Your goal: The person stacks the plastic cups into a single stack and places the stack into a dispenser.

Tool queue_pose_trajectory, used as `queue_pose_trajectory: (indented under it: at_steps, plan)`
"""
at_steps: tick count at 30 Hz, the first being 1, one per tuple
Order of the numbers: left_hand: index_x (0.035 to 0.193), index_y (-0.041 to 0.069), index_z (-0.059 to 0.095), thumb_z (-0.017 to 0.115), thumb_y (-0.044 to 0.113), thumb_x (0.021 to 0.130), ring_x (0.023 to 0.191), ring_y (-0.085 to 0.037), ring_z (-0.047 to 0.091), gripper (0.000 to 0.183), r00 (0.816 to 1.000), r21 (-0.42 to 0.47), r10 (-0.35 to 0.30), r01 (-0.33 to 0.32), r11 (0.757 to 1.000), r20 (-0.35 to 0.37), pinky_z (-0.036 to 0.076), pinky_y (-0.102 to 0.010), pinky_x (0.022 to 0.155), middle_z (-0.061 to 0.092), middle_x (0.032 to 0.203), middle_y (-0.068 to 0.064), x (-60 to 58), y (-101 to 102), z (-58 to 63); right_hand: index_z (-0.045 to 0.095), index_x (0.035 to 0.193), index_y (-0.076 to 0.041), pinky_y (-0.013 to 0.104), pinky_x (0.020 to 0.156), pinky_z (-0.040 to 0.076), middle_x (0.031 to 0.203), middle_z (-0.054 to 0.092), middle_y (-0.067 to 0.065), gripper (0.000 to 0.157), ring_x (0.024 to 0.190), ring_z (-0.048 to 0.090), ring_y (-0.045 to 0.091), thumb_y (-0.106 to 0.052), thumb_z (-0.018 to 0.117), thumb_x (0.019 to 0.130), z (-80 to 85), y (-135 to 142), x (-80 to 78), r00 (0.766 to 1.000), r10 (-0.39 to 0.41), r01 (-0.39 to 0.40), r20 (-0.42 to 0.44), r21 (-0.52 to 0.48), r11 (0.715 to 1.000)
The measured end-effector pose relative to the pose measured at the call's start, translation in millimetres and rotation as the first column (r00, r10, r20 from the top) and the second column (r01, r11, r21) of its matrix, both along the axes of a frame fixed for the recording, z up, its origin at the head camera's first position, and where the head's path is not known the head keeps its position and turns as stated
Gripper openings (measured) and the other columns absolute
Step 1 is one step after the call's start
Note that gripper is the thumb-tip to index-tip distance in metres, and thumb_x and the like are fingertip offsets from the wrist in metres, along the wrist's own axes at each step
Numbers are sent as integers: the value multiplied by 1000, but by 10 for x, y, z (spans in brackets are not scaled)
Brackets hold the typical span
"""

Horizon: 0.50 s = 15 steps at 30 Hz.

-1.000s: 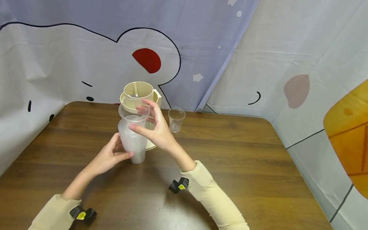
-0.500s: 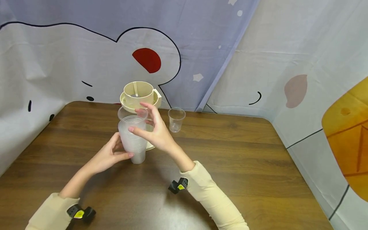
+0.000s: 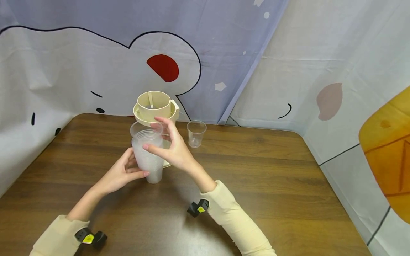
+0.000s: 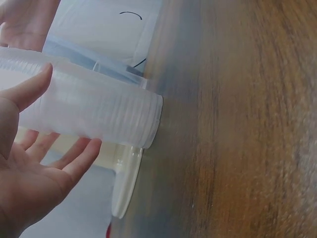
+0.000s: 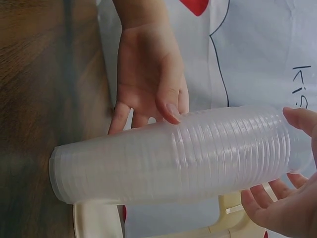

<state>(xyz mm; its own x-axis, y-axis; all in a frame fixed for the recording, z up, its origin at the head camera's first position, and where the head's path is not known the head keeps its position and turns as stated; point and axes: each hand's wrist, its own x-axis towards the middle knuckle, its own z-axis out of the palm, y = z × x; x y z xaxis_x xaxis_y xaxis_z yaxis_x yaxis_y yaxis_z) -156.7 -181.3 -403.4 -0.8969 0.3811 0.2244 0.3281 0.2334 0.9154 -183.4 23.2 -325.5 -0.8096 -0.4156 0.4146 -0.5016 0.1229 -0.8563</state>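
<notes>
A tall stack of clear plastic cups stands upright on the wooden table, leaning slightly. My left hand grips it around the lower half, thumb on the near side and fingers behind, as the left wrist view shows on the stack. At the upper end, my right hand holds the topmost plastic cup between thumb and fingers. That cup sits partly inside the stack, its rim above the others. In the right wrist view, the right thumb and fingers lie on opposite sides of the stack's rim end.
Right behind the stack stands a cream plastic stand with a round open top and a wide base, partly hidden by the cups. One single clear cup stands to its right. A printed curtain hangs along the table's back edge.
My right hand has moved slightly down, and the topmost cup has sunk lower into the stack. The left hand keeps its grip in about the same place.
</notes>
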Motion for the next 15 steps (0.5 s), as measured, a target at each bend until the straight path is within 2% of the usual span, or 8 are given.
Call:
queue_pose_trajectory:
  at_steps: [6, 8, 12, 15]
  plan:
    - [141, 6, 26, 72, 4, 84, 107, 7, 56, 73, 1000, 1, 4, -4, 1000, 0, 55, -21, 84, 49, 132, 2, -10, -20, -15, 35, 141, -17, 27, 103, 44, 136, 55, 5, 71, 126, 49, 14, -13, 74, 82, -18, 0, 5, 1000, -6, 5, 2, 19, 1000]
    - [141, 6, 26, 72, 4, 84, 107, 7, 56, 73, 1000, -4, 5, -5, 1000, -5, 56, -21, 84, 49, 133, -1, -12, -19, -15, 35, 141, -17, 27, 104, 44, 136, 55, 6, 71, 126, 49, 14, -13, 74, 82, -23, 0, 5, 1000, -6, 6, 3, 21, 1000]
    - [140, 4, 27, 71, 3, 85, 106, 7, 56, 71, 1000, -7, 5, -5, 1000, -18, 56, -22, 84, 48, 135, -18, -9, 1, -4, 36, 141, -16, 28, 104, 44, 137, 55, 6, 71, 126, 49, 14, -14, 74, 82, -29, 3, 4, 1000, -9, 9, 6, 29, 1000]
    - [140, 2, 27, 70, 3, 85, 106, 7, 56, 70, 1000, -6, 2, -2, 1000, -22, 56, -22, 84, 47, 136, -24, 3, 18, 3, 37, 142, -16, 28, 103, 44, 137, 54, 6, 70, 126, 49, 14, -14, 74, 82, -36, 12, 6, 1000, -6, 5, 21, 36, 999]
